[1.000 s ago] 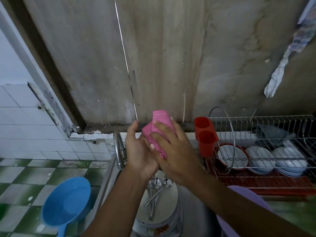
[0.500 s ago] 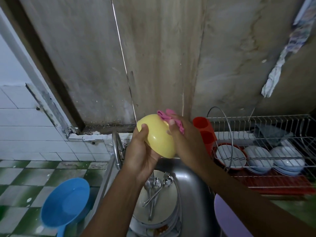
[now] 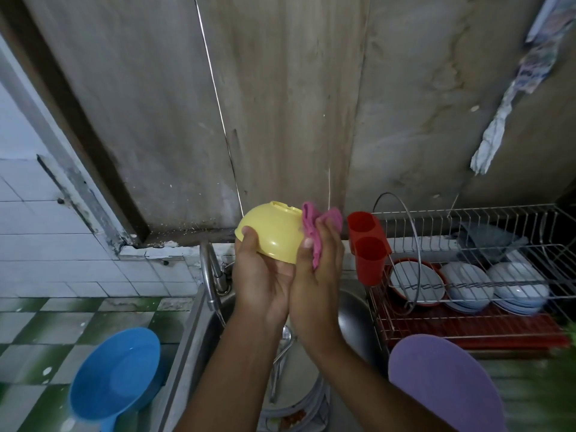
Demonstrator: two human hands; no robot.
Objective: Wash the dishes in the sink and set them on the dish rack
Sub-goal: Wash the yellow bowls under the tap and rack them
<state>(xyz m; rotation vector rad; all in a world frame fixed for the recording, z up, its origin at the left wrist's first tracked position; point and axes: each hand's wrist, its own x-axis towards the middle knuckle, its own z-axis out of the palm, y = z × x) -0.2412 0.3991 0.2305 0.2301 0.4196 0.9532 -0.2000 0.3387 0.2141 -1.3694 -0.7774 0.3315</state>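
My left hand (image 3: pixel 258 275) grips a yellow bowl (image 3: pixel 274 232) held bottom-up above the sink (image 3: pixel 355 319), thumb on its outer wall. My right hand (image 3: pixel 318 282) holds a pink cloth (image 3: pixel 314 229) pressed against the bowl's right side. Below my arms, a stack of plates (image 3: pixel 299 388) with spoons and forks (image 3: pixel 282 353) on top lies in the sink. The wire dish rack (image 3: pixel 467 232) stands to the right, holding several white plates and bowls (image 3: pixel 467 282) and a red cutlery holder (image 3: pixel 367 247).
A curved tap (image 3: pixel 212 275) rises at the sink's left rim. A blue basin (image 3: pixel 115 375) sits on the floor at lower left. A purple round lid or plate (image 3: pixel 445 381) lies right of the sink. A cloth hangs on the wall at upper right.
The cloth covered the bowl a second ago. It has since slid to the bowl's right side, and the bowl has turned so its base points up and back.
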